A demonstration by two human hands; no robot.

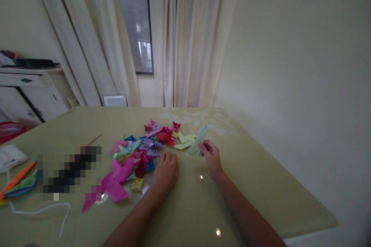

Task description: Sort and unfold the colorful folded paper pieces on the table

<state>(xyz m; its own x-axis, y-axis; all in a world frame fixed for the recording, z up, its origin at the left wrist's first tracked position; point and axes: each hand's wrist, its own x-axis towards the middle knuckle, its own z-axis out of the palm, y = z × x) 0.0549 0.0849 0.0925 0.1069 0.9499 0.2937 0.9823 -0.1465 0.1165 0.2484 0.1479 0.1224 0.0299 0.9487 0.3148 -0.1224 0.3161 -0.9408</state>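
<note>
Between the thumb and fingers of my right hand [211, 159] is a pale green folded paper [195, 146], held tilted above the table with a light blue edge at its top. My left hand [166, 170] rests on the table beside the pile, its fingers curled down and close together; nothing shows in them. Left of it spreads a heap of folded paper pieces [149, 147] in pink, red, purple and blue. Just behind the held paper lies a pale green paper pinwheel [183, 140]. A large magenta folded paper [117, 179] and a small yellow paper star [137, 183] are nearer me.
On the left of the table [261, 185] are a white box-shaped device [13, 157], a white cable [40, 211], several coloured paper sheets [21, 185] and a pixelated dark area. A wall [304, 85] borders the right; curtains [191, 38] hang behind.
</note>
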